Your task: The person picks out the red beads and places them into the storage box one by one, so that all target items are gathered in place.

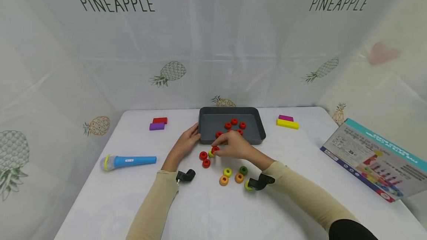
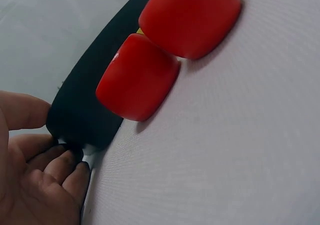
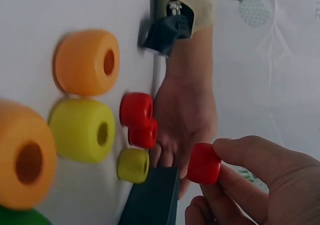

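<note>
We see the right hand (image 1: 235,145) with its grip pinching a smooth red barrel-shaped bead (image 3: 204,164) just in front of a dark grey rectangular tray (image 1: 210,116), which stands by the middle of the tabletop's (image 1: 250,217) far edge. The left hand (image 1: 186,142) has its grip curled on the tray's left side, near the front corner. Several red beads (image 1: 242,125) lie inside, some partly hidden from us by the right hand; the tray's front wall stands between them and the pinched bead.

Just outside that wall we find a yellow-green bead (image 3: 133,166) and two loose red beads (image 1: 205,165). Nearer the tabletop's front edge sit two orange beads (image 1: 224,182), a second yellow-green bead (image 1: 227,173) and a dark green bead (image 1: 244,170); a black wrist camera (image 1: 261,182) partly covers one more yellow bead (image 1: 247,185).

By the left edge we see a blue toy microphone (image 1: 133,161), towards the far left corner red and purple blocks (image 1: 157,126), towards the far right corner magenta and yellow blocks (image 1: 287,123), and at the right edge a printed cardboard box (image 1: 373,158).
</note>
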The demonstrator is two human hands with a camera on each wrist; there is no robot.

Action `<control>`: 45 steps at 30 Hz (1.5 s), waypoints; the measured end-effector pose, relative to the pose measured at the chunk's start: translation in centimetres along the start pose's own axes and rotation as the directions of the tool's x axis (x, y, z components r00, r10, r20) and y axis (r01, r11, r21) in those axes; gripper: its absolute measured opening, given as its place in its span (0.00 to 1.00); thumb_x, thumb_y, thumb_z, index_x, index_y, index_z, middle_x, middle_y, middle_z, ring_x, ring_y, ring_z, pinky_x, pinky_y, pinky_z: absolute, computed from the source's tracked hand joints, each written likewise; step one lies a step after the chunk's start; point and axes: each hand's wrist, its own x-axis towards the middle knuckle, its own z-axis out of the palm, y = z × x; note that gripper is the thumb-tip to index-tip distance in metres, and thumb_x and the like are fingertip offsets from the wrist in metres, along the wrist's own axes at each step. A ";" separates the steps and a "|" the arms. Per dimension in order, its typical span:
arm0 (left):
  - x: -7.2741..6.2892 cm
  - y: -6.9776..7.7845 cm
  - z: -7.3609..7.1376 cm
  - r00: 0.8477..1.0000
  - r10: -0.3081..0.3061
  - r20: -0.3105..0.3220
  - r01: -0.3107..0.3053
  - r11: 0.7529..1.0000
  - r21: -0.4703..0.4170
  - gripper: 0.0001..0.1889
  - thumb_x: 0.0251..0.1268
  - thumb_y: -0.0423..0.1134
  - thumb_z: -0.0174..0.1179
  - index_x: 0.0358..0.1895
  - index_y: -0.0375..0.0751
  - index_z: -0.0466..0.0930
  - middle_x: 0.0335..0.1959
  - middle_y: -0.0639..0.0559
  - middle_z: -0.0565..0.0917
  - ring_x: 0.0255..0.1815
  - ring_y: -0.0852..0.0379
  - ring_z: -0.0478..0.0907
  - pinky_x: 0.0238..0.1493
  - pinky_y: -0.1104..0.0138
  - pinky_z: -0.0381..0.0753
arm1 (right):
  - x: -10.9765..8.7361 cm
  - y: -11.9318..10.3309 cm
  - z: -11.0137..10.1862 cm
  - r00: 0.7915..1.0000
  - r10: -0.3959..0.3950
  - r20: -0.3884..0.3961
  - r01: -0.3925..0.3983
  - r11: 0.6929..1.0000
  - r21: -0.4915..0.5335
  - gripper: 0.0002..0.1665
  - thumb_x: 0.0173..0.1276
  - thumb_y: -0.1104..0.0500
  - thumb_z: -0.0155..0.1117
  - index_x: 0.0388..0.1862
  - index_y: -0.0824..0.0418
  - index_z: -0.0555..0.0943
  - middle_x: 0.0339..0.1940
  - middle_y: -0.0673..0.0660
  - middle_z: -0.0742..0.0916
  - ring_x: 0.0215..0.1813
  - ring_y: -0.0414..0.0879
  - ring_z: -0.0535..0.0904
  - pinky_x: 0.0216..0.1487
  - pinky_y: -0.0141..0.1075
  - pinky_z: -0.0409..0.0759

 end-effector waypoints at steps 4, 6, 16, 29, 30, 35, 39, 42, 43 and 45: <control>-0.1 0.1 0.0 1.000 -0.014 0.006 0.014 1.000 0.007 0.32 0.78 0.39 0.50 0.81 0.44 0.53 0.79 0.44 0.63 0.81 0.48 0.59 0.82 0.52 0.54 | 1.1 0.1 -0.6 1.000 0.017 -0.014 -0.017 1.000 -0.002 0.15 0.59 0.57 0.78 0.46 0.59 0.91 0.45 0.51 0.92 0.50 0.47 0.88 0.52 0.40 0.87; -0.1 0.1 0.0 1.000 -0.017 0.007 0.017 1.000 0.011 0.32 0.78 0.39 0.50 0.81 0.44 0.54 0.79 0.44 0.63 0.81 0.48 0.59 0.82 0.52 0.54 | 1.7 0.2 -0.9 1.000 0.018 -0.020 -0.018 1.000 -0.008 0.16 0.59 0.57 0.78 0.45 0.60 0.91 0.43 0.51 0.92 0.48 0.47 0.87 0.49 0.37 0.87; 0.1 -0.1 -0.1 1.000 -0.018 0.003 0.018 1.000 0.000 0.32 0.78 0.39 0.50 0.82 0.46 0.53 0.80 0.45 0.63 0.81 0.49 0.59 0.82 0.53 0.54 | 4.5 1.5 -1.7 0.993 0.090 -0.070 -0.092 0.996 -0.021 0.16 0.61 0.57 0.77 0.47 0.59 0.91 0.45 0.54 0.92 0.43 0.42 0.85 0.43 0.33 0.84; 0.4 -0.4 0.0 1.000 -0.027 -0.006 0.027 0.999 0.020 0.32 0.79 0.40 0.49 0.81 0.46 0.54 0.78 0.46 0.65 0.81 0.51 0.59 0.82 0.53 0.54 | 7.4 2.9 -1.1 0.987 0.133 -0.094 -0.140 0.988 -0.063 0.17 0.62 0.57 0.76 0.49 0.61 0.90 0.46 0.55 0.92 0.46 0.46 0.86 0.45 0.35 0.84; 0.4 -0.4 0.0 0.999 -0.031 -0.009 0.031 0.999 0.021 0.31 0.79 0.40 0.49 0.81 0.47 0.54 0.78 0.46 0.66 0.81 0.52 0.59 0.82 0.54 0.54 | 7.6 3.0 -1.0 0.987 0.134 -0.090 -0.140 0.988 -0.069 0.17 0.62 0.56 0.76 0.49 0.61 0.90 0.46 0.54 0.92 0.46 0.46 0.86 0.45 0.35 0.84; 0.2 -0.1 -0.1 1.000 -0.026 -0.005 0.026 0.999 0.030 0.32 0.78 0.41 0.49 0.82 0.47 0.54 0.78 0.46 0.65 0.82 0.50 0.58 0.83 0.52 0.53 | 8.6 3.5 -0.2 0.992 0.111 -0.054 -0.117 0.987 -0.113 0.16 0.63 0.55 0.75 0.49 0.59 0.90 0.46 0.53 0.92 0.46 0.45 0.84 0.48 0.37 0.84; 0.2 -0.2 0.1 1.000 -0.026 -0.001 0.026 0.999 0.040 0.32 0.78 0.41 0.49 0.82 0.48 0.54 0.79 0.46 0.65 0.82 0.50 0.57 0.83 0.52 0.53 | 8.9 3.9 0.3 0.991 0.127 -0.041 -0.132 0.982 -0.134 0.16 0.62 0.55 0.76 0.48 0.58 0.90 0.46 0.52 0.92 0.44 0.43 0.83 0.46 0.35 0.83; 0.2 -0.3 0.1 1.000 -0.025 -0.009 0.025 0.999 0.037 0.32 0.78 0.41 0.50 0.81 0.49 0.54 0.78 0.47 0.66 0.82 0.51 0.58 0.83 0.52 0.53 | 9.1 4.2 0.6 0.990 0.136 -0.042 -0.141 0.980 -0.140 0.16 0.62 0.54 0.76 0.48 0.57 0.91 0.46 0.52 0.92 0.45 0.43 0.83 0.46 0.35 0.83; 0.2 -0.2 0.1 1.000 -0.026 -0.012 0.026 0.999 0.035 0.32 0.78 0.41 0.50 0.81 0.49 0.55 0.78 0.47 0.67 0.82 0.51 0.58 0.83 0.52 0.53 | 9.2 4.3 0.7 0.990 0.135 -0.042 -0.140 0.980 -0.142 0.16 0.62 0.54 0.76 0.48 0.57 0.91 0.46 0.52 0.92 0.45 0.43 0.83 0.47 0.35 0.83; 0.2 -0.2 0.1 1.000 -0.024 -0.015 0.024 0.999 0.032 0.31 0.78 0.41 0.50 0.81 0.49 0.55 0.77 0.47 0.68 0.81 0.52 0.59 0.83 0.53 0.53 | 9.3 4.4 0.8 0.990 0.131 -0.042 -0.136 0.980 -0.148 0.16 0.62 0.55 0.76 0.48 0.57 0.90 0.46 0.52 0.92 0.46 0.43 0.83 0.49 0.36 0.83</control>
